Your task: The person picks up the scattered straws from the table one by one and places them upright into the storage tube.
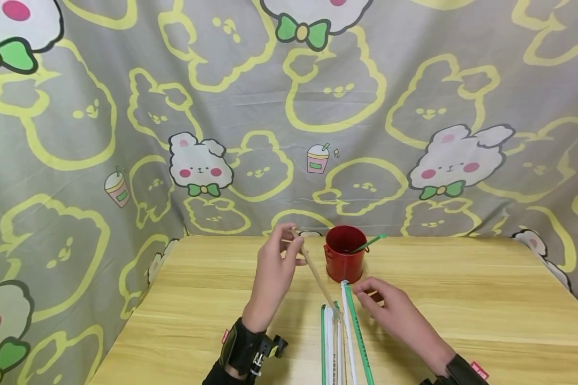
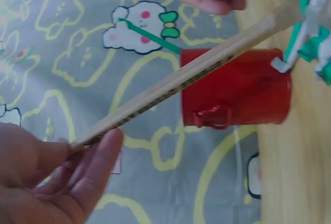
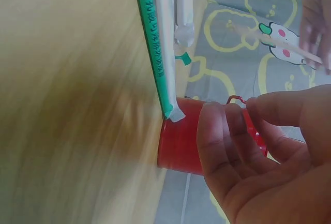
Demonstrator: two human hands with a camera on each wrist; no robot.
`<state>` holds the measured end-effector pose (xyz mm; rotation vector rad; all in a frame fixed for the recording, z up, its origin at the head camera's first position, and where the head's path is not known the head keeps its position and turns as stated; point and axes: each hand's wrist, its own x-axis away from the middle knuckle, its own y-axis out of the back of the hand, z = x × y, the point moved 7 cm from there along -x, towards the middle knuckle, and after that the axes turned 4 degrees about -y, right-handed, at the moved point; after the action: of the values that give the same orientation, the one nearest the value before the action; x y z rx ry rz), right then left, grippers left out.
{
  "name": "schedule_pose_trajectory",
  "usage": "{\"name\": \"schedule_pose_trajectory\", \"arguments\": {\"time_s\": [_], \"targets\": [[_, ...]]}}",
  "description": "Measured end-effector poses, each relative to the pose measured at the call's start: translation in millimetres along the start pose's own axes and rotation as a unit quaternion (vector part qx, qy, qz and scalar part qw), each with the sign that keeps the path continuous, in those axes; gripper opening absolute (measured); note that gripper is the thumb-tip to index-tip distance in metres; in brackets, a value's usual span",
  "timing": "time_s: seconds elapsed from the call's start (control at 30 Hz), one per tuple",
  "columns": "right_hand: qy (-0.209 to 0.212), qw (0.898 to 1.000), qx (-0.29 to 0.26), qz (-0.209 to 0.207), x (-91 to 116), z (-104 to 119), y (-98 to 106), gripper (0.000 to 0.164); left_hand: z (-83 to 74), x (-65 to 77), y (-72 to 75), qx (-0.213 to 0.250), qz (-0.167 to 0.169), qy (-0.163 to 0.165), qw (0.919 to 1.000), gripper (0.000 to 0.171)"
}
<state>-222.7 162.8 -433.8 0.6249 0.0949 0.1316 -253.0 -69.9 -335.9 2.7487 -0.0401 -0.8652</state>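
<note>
In the head view my left hand (image 1: 275, 270) pinches one end of a slim tan straw in a printed wrapper (image 1: 315, 275), which slants down to the right. The left wrist view shows my thumb and fingers on the end of this wrapped straw (image 2: 170, 87). My right hand (image 1: 390, 302) hovers right of a green wrapped straw (image 1: 358, 331), its fingers loosely bent with nothing visible between them. Beside that straw lie a white one (image 1: 349, 334) and a bunch of green, white and tan ones (image 1: 329, 342) on the table.
A red metal bucket (image 1: 345, 264) stands just beyond the straws, with a green straw (image 1: 373, 241) poking out over its rim. The wooden table (image 1: 197, 305) meets a patterned cloth (image 1: 265, 176) at the back and the left.
</note>
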Motion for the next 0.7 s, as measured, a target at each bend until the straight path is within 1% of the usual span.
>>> {"name": "schedule_pose_trajectory", "arguments": {"time_s": [0.07, 0.13, 0.23, 0.33, 0.43, 0.57, 0.63, 0.7], "targets": [[-0.002, 1.0, 0.004, 0.0, 0, -2, -1, 0.011, -6.4, -4.0, 2.8, 0.015, -0.024, -0.027, 0.9992, 0.023], [-0.009, 1.0, 0.004, 0.002, 0, -3, -1, 0.011, -13.5, -7.6, 6.0, 0.029, -0.05, -0.059, 0.9966, 0.022], [-0.019, 1.0, 0.003, 0.003, 1, -6, -1, 0.011, -23.9, -10.8, 10.0, 0.042, -0.089, -0.113, 0.9888, 0.022], [-0.022, 1.0, -0.002, 0.005, 2, -7, 0, 0.011, -31.3, -12.4, 10.5, 0.057, -0.115, -0.149, 0.9804, 0.024], [-0.026, 1.0, -0.008, 0.008, 2, -7, -1, 0.011, -34.6, -12.9, 8.9, 0.066, -0.134, -0.171, 0.974, 0.025], [-0.036, 0.999, -0.012, 0.013, 3, -10, -2, 0.011, -35.3, -11.9, 7.5, 0.058, -0.16, -0.19, 0.9669, 0.026], [-0.041, 0.999, -0.009, 0.013, 3, -12, -3, 0.01, -34.4, -11.5, 6.0, 0.056, -0.167, -0.194, 0.965, 0.026], [-0.045, 0.999, -0.007, 0.012, 4, -14, -3, 0.01, -33.2, -11.3, 3.4, 0.056, -0.167, -0.198, 0.9644, 0.027]]}}
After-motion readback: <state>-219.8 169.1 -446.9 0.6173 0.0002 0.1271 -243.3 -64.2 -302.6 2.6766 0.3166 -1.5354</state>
